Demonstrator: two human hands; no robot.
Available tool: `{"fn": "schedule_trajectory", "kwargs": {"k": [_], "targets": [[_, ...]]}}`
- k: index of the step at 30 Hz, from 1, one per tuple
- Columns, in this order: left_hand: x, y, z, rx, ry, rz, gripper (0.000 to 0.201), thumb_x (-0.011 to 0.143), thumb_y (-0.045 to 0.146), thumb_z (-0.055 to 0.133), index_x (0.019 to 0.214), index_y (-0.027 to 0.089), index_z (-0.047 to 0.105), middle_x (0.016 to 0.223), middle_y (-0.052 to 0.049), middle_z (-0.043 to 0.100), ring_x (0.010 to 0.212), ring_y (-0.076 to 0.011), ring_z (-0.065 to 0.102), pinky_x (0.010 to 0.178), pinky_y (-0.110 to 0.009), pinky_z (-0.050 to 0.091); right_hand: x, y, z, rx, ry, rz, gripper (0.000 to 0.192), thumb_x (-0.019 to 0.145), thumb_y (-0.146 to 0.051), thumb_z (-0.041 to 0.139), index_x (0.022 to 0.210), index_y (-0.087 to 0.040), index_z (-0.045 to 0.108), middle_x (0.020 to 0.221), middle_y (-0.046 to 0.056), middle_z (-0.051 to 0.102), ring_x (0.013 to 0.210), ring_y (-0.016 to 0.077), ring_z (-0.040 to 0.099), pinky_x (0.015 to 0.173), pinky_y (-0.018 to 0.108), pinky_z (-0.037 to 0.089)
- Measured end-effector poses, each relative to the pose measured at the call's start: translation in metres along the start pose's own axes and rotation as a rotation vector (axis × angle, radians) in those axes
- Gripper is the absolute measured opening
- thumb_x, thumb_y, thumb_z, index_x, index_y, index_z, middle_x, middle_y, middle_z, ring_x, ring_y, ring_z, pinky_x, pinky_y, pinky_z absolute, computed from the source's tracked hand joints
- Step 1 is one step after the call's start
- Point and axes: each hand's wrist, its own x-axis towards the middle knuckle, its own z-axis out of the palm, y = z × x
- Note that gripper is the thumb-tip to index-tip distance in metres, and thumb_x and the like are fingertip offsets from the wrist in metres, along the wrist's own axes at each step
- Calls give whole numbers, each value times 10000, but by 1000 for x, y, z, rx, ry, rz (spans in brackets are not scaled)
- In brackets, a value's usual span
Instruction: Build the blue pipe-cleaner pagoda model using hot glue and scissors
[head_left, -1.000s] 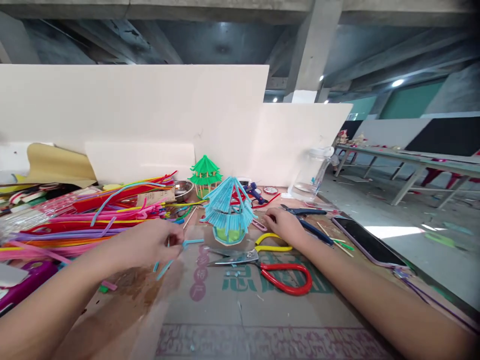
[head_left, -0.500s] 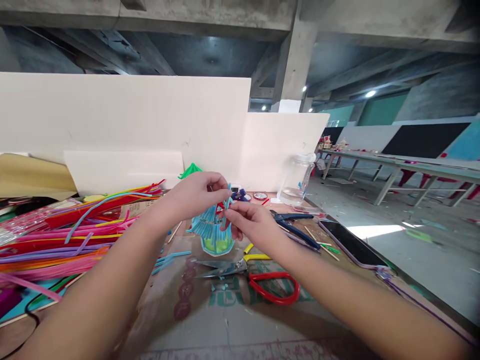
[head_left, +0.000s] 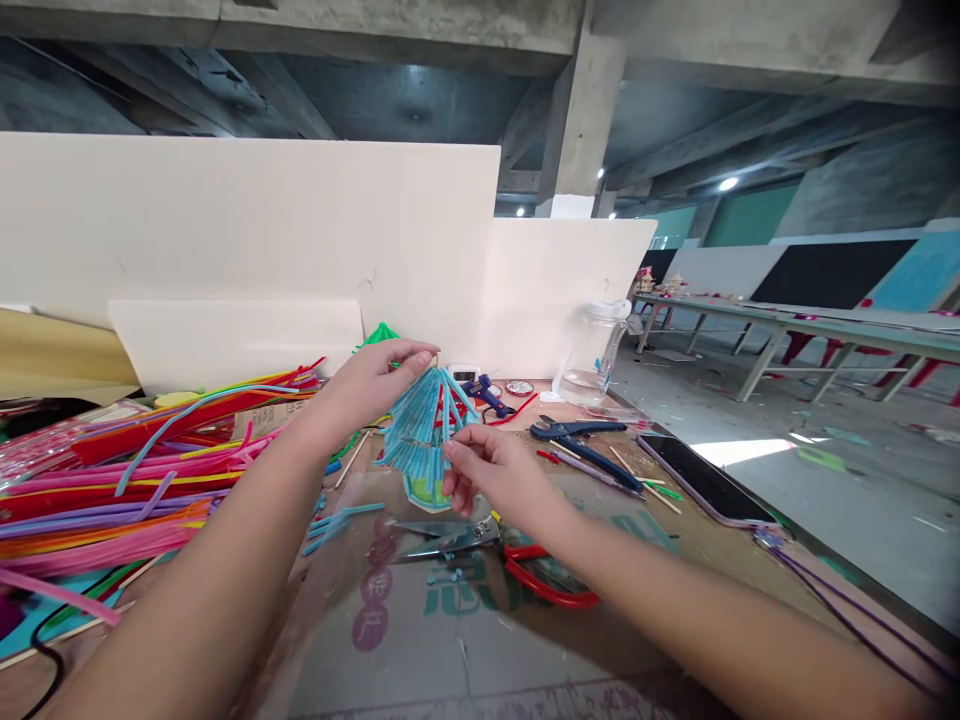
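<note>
A small tiered model [head_left: 420,425] covered in light-blue pipe cleaners stands on the table, with a pointed roof and a yellow-green base. At its peak, where a thin stick tip shows, the thumb and fingers of my left hand [head_left: 382,380] close around the top. My right hand [head_left: 491,465] is at the model's right side, fingertips pinched at the lower end of a blue pipe cleaner [head_left: 453,405] that slopes down from the peak. Scissors with red handles [head_left: 551,585] lie just below, blades pointing left. Cut blue pieces [head_left: 341,520] rest to the left.
Bundles of coloured pipe cleaners [head_left: 150,470] fill the left side. Dark-blue pliers [head_left: 585,450], a phone [head_left: 705,480] and thin sticks lie to the right. Behind are a glue gun [head_left: 487,395], a clear jug [head_left: 592,355], a green roof-shaped piece [head_left: 382,333] and white boards [head_left: 247,220].
My right hand has moved down from the model's peak to the lower roof edge. My left hand has shifted slightly left and down, uncovering more of the blue roof.
</note>
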Motion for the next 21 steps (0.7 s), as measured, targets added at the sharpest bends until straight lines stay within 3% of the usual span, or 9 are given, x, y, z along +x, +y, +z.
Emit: {"fn": "schedule_trajectory", "kwargs": {"k": [8,14,21], "targets": [[3,-5,5,-105,-45,56,433,894,498,484,1114,184,686,1027,-59,727,875,-208,645,746,-302,493,4,-11,-8,-231,0,-5,196,889,-360,551,771,-209,513,554,-47,638,416,106,583,409,213,499],[1,-3,8,-110,-29,36,393,875,498,503,1038,189,682,844,-33,681,735,-181,580,613,-283,426,5,-14,-15,-366,-13,-25,182,913,-311,501,760,-213,514,569,-40,644,426,105,582,407,205,489],[-1,1,8,-114,-18,29,351,871,472,520,1004,189,677,803,-14,654,694,-158,545,603,-270,394,3,-15,-14,-459,-42,-34,193,913,-302,491,739,-219,507,572,-29,643,441,119,592,401,217,493]]}}
